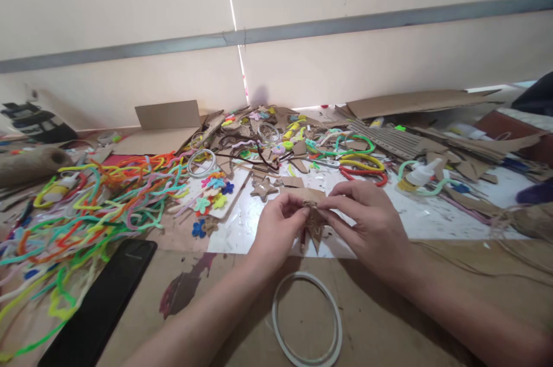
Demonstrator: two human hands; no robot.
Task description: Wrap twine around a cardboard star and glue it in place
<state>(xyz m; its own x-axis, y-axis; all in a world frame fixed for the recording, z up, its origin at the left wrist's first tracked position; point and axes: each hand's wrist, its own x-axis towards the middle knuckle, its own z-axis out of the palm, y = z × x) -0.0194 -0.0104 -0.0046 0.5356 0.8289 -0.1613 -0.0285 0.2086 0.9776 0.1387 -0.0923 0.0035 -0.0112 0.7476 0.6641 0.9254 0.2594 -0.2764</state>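
Note:
Between my hands is a small cardboard star (317, 227), brown, with one point hanging down and what looks like twine on its face. My left hand (280, 226) pinches its left side with thumb and fingers. From the right, my right hand (367, 220) has its thumb and forefinger closed on the star's upper edge. Just left of my hands lies another cardboard star (262, 188) with an outline along its edges. Nearer to me, below the hands, a white ring of tape (280, 321) lies flat on the brown cardboard surface.
Tangled coloured pipe cleaners (125, 205) cover the left, beside a black phone (103, 303). Felt flowers (216, 185) sit on a white card left of centre. A glue bottle (418, 176) lies at right. Cardboard scraps (389, 139) pile up behind, before a pale panel (367, 67).

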